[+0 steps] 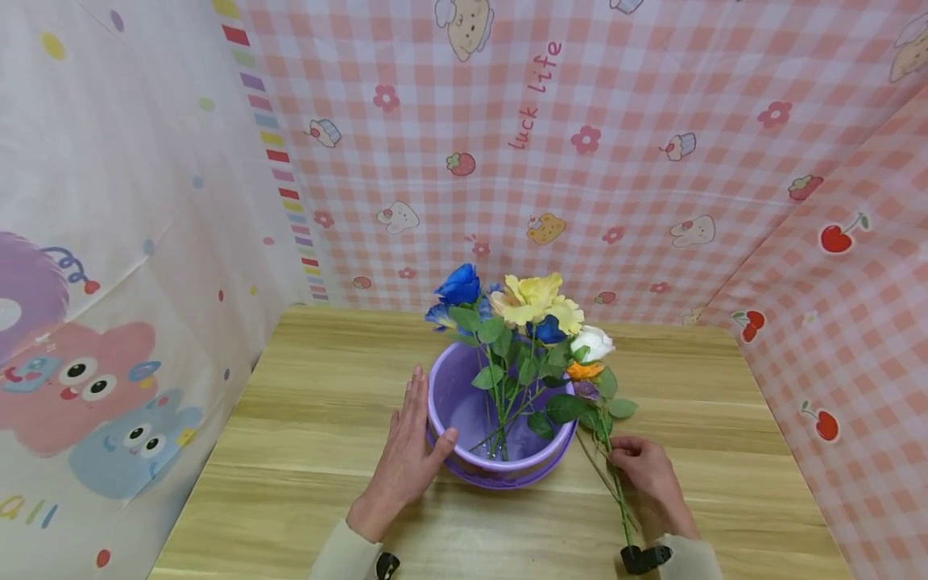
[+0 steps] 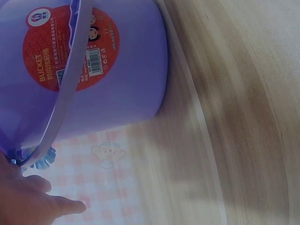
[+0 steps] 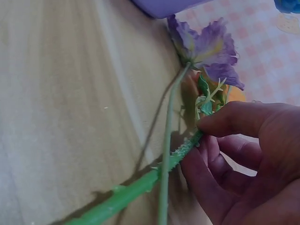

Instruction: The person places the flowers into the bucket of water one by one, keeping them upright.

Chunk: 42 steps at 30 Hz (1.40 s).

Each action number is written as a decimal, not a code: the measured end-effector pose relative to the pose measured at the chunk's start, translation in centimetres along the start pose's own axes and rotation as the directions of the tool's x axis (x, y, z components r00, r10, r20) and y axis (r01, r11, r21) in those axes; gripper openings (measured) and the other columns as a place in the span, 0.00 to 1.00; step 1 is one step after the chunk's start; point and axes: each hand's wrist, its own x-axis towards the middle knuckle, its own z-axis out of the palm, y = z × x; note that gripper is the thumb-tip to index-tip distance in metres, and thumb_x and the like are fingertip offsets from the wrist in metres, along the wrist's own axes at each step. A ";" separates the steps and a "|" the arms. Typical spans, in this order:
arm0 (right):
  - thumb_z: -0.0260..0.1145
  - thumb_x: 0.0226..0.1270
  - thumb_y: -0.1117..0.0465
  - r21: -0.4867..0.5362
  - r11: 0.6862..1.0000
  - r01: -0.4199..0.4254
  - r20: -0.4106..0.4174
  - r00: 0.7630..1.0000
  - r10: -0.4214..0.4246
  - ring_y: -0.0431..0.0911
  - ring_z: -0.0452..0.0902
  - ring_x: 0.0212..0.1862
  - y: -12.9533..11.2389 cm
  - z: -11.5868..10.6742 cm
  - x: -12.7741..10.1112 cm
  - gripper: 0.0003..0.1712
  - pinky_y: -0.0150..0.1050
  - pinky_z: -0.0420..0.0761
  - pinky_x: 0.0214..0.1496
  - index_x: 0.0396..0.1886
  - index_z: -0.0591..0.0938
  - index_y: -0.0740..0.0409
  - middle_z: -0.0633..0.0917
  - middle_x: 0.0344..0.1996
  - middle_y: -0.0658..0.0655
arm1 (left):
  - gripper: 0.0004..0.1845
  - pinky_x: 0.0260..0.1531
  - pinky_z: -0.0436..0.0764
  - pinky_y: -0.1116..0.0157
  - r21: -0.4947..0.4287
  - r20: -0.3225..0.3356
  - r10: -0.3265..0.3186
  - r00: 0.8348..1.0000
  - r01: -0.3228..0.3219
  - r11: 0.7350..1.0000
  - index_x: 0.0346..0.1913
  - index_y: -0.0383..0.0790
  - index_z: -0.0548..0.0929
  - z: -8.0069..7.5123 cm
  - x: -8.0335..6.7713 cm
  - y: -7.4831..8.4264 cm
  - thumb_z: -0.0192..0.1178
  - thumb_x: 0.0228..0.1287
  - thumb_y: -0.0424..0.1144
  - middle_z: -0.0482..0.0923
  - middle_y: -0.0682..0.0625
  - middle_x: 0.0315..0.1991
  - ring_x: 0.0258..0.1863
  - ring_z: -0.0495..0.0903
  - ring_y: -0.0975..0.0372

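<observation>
Right hand (image 1: 648,470): thumb and fingers (image 3: 234,123) pinched on the green stems (image 3: 140,185) of loose flowers lying on the table just right of the bucket; a purple bloom (image 3: 206,47) and an orange one sit at the far end. Left hand (image 1: 406,451): fingers straight and together, palm flat against the outer wall of the purple bucket (image 1: 464,407), thumb at its rim. The bucket stands near mid-table and holds blue, yellow and white flowers (image 1: 525,302), stems leaning inside.

Step in hand, as judged: picking up stems while the bucket is steadied. The next move would call for lifting the stems clear of the rim and lowering them, cut ends first.

Surface: pale wooden table (image 1: 290,451). Surround: pink checked cartoon-print sheets (image 1: 652,161) on three sides.
</observation>
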 end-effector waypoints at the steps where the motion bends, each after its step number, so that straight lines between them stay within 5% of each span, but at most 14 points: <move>1: 0.65 0.69 0.69 0.032 0.999 -0.006 0.010 1.000 0.005 0.43 0.79 0.36 0.0 0.0 0.0 0.18 0.32 0.81 0.34 0.55 0.82 0.76 0.86 0.38 0.59 | 0.48 0.69 0.53 0.27 -0.001 -0.001 0.000 1.000 0.000 1.000 0.85 0.41 0.41 0.0 0.0 0.0 0.52 0.75 0.59 0.34 0.49 0.85 0.82 0.41 0.47; 11: 0.65 0.73 0.70 0.226 0.973 -0.054 0.050 0.998 0.044 0.40 0.83 0.37 0.2 -1.0 0.0 0.24 0.33 0.86 0.38 0.64 0.75 0.79 0.87 0.39 0.55 | 0.48 0.69 0.53 0.27 0.004 -0.005 -0.001 1.000 0.001 1.000 0.85 0.42 0.40 0.0 -0.1 -0.1 0.52 0.75 0.58 0.34 0.49 0.85 0.83 0.41 0.48; 30: 0.66 0.75 0.67 0.475 0.878 -0.054 -0.067 0.993 0.097 0.35 0.84 0.42 -0.9 -3.9 -0.6 0.24 0.31 0.86 0.48 0.66 0.74 0.71 0.84 0.35 0.40 | 0.48 0.69 0.53 0.27 0.003 -0.002 0.001 1.000 -0.001 1.000 0.85 0.39 0.42 -0.1 0.0 0.0 0.52 0.75 0.57 0.35 0.48 0.85 0.82 0.42 0.46; 37: 0.67 0.73 0.68 0.584 0.811 -0.031 -0.151 0.978 0.146 0.33 0.84 0.40 -1.1 -4.9 -0.6 0.10 0.29 0.86 0.45 0.51 0.83 0.55 0.84 0.33 0.41 | 0.48 0.69 0.52 0.27 0.001 0.005 -0.005 1.000 0.005 1.000 0.85 0.39 0.42 0.0 0.0 0.0 0.52 0.75 0.58 0.35 0.49 0.85 0.82 0.41 0.47; 42: 0.68 0.72 0.70 0.649 0.760 0.019 -0.211 0.965 0.156 0.33 0.85 0.37 -1.4 -5.4 -0.6 0.11 0.28 0.86 0.42 0.42 0.85 0.48 0.84 0.32 0.42 | 0.48 0.69 0.53 0.27 0.004 0.004 -0.004 1.000 0.004 1.000 0.85 0.40 0.42 0.0 0.0 0.0 0.51 0.75 0.59 0.34 0.49 0.85 0.82 0.41 0.47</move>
